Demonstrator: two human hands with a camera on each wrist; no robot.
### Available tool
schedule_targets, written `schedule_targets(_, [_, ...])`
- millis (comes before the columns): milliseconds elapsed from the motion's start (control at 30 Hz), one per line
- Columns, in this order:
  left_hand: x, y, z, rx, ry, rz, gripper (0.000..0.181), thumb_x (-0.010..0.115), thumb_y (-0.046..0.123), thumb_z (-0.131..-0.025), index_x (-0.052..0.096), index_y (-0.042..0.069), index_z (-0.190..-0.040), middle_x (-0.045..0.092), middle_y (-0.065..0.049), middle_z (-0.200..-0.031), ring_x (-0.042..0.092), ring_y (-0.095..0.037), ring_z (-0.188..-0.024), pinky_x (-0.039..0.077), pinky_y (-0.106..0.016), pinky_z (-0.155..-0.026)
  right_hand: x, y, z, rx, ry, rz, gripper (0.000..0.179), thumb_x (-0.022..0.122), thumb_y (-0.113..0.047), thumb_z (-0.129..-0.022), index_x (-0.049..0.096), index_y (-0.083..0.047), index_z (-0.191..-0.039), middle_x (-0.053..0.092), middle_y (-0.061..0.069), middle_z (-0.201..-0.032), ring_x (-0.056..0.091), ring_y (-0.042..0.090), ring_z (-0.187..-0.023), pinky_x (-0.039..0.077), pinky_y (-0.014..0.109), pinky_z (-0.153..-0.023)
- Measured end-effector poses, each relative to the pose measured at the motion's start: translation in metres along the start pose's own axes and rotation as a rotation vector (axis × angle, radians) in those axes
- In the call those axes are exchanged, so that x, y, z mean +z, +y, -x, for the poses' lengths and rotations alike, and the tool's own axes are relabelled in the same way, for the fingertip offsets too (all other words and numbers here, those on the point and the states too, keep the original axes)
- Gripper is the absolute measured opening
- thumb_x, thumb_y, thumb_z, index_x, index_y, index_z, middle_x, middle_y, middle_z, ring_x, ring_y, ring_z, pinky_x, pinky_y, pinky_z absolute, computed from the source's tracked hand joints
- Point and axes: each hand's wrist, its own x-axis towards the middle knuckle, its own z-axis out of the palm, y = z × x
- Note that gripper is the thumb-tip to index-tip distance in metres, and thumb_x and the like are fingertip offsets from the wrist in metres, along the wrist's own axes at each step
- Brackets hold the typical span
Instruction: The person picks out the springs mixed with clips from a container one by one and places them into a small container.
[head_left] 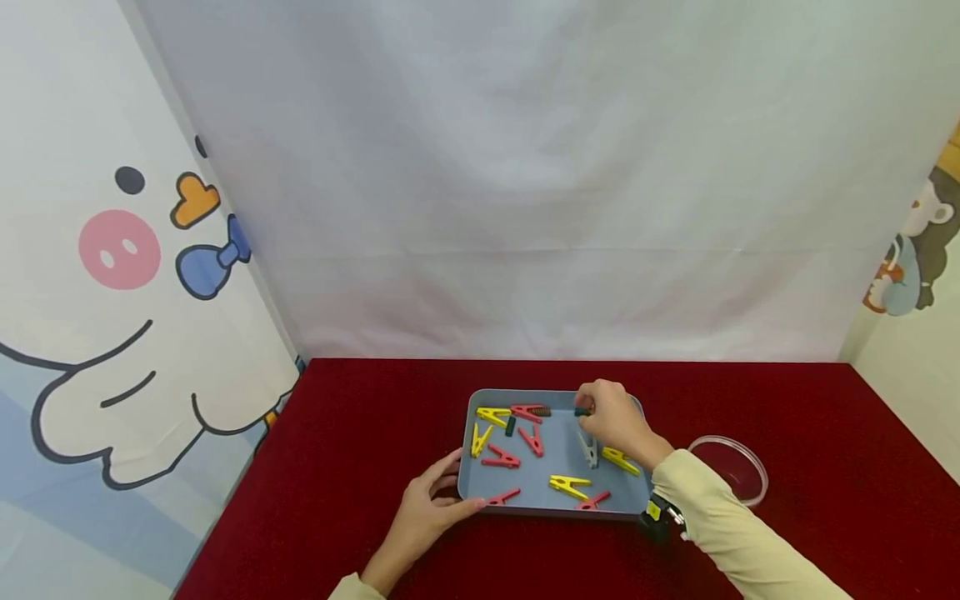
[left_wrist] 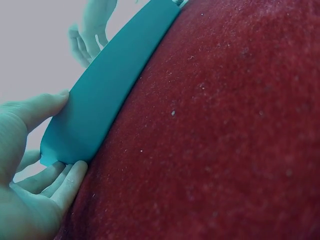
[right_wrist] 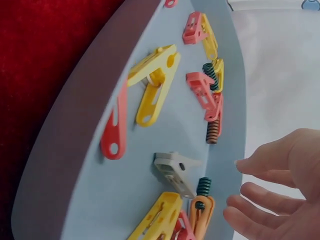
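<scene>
My left hand (head_left: 427,512) holds the near left corner of a blue-grey tray (head_left: 555,510), its thumb at the front rim and its fingers against the left side. Over the tray's back right part is my right hand (head_left: 611,417), fingers loosely bent and apart with nothing between them in the right wrist view. A dark green spring (right_wrist: 204,186) stands close to those fingertips, by an orange clothespin (right_wrist: 202,215). Near it lie a grey clothespin (right_wrist: 175,170) and a yellow clothespin (right_wrist: 157,217). Several red and yellow clothespins are spread over the tray's left and front.
A second dark green spring (head_left: 510,427) and a brown spring (head_left: 541,412) lie in the tray's back left part. Right of the tray, a clear round lid or dish (head_left: 731,471) sits on the dark red cloth (head_left: 360,433). A pale curtain (head_left: 562,208) hangs behind the table.
</scene>
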Motion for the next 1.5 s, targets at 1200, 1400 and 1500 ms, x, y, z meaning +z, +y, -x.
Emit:
schedule_targets(1200, [0.000, 0.002, 0.002, 0.005, -0.012, 0.004, 0.076, 0.080, 0.024, -0.078, 0.043, 0.015, -0.143, 0.050, -0.015, -0.130, 0.052, -0.027, -0.113, 0.050, -0.025, -0.079, 0.012, 0.010, -0.012, 0.061, -0.088, 0.104, 0.006, 0.067, 0.003, -0.076, 0.067, 0.001, -0.081, 0.061, 0.009, -0.078, 0.053, 0.019, -0.067, 0.052, 0.034, -0.062])
schedule_targets(1400, [-0.001, 0.004, 0.002, -0.007, -0.008, 0.020, 0.076, 0.080, 0.024, -0.077, 0.043, 0.015, -0.143, 0.049, -0.015, -0.131, 0.051, -0.027, -0.114, 0.051, -0.026, -0.079, 0.016, 0.009, -0.015, 0.049, -0.095, 0.102, 0.011, 0.065, 0.007, -0.076, 0.070, 0.003, -0.085, 0.065, 0.012, -0.085, 0.057, 0.020, -0.072, 0.054, 0.038, -0.068])
schedule_targets(1500, [-0.002, 0.005, 0.002, -0.007, -0.008, 0.027, 0.077, 0.080, 0.023, -0.077, 0.042, 0.014, -0.143, 0.048, -0.015, -0.132, 0.051, -0.028, -0.115, 0.051, -0.026, -0.079, 0.018, 0.008, -0.016, 0.047, -0.106, 0.111, 0.015, 0.061, 0.010, -0.077, 0.071, 0.004, -0.087, 0.066, 0.013, -0.089, 0.058, 0.021, -0.076, 0.054, 0.040, -0.071])
